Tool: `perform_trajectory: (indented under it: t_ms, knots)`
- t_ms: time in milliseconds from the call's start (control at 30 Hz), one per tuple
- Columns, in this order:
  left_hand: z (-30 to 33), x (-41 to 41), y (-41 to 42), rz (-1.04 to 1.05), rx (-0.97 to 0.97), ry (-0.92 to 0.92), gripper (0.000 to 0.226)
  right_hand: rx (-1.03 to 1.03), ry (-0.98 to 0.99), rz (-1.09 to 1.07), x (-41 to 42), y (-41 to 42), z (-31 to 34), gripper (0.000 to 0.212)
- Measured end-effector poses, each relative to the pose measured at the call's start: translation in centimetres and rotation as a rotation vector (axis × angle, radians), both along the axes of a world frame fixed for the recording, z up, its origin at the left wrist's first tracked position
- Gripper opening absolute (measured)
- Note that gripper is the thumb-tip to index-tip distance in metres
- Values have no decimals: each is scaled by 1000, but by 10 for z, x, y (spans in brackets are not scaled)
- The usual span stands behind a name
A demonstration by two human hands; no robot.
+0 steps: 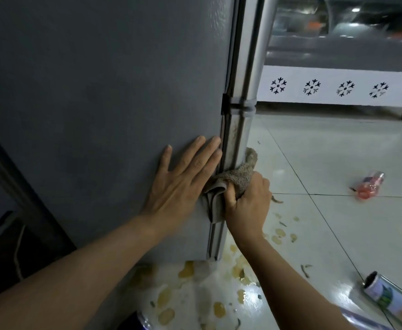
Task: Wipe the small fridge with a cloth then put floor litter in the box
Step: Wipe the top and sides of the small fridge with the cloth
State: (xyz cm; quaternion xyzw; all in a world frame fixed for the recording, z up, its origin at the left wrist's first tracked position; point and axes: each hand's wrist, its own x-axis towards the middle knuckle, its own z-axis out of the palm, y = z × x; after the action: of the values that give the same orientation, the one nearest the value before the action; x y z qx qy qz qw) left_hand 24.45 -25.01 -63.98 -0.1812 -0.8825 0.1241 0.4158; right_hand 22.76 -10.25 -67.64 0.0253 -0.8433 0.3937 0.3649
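The small grey fridge (104,96) fills the left and middle of the view, its side panel facing me and its silver door edge on the right. My left hand (183,177) lies flat and open against the side panel near the door seam. My right hand (247,203) grips a brown cloth (233,177) and presses it against the lower door edge. A red plastic bottle (370,184) lies on the floor to the right. A shiny can-like container (383,294) lies at the lower right.
White tiled floor (326,158) carries yellow-brown spill patches (221,298) and small scraps below the fridge. A white chest freezer with snowflake marks (338,86) on wheels stands behind. Another can rim (144,321) shows at the bottom edge. Dark furniture (9,222) stands at left.
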Motion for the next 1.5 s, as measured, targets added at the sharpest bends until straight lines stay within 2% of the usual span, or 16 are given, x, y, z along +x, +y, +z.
perform_trajectory:
  t_ms: [233,333,467,633,867,1067,1233,1400,1500]
  knots:
    - [-47,8,-8,-41,-89,-39,60,14,-140,83,12,3,-67,51]
    - [-69,15,-11,-73,-82,-55,52,-5,-188,122,14,4,-85,49]
    - [-88,19,-10,-40,-106,-92,53,-43,-317,169,20,5,-116,45]
    - [-107,27,-13,-105,-120,-158,55,-28,-504,171,27,7,-157,23]
    - [-114,33,-11,-94,-100,-246,56,-18,-770,121,28,5,-183,28]
    - [-107,45,-8,-68,-113,-396,61,62,-922,31,27,-3,-176,31]
    - [-103,59,-9,-67,-101,-505,60,269,-1053,14,32,14,-161,29]
    - [-87,80,-6,-25,-109,-687,52,198,-1051,22,43,32,-116,28]
    - [-61,103,6,23,-89,-868,65,132,-1057,35,64,42,-79,33]
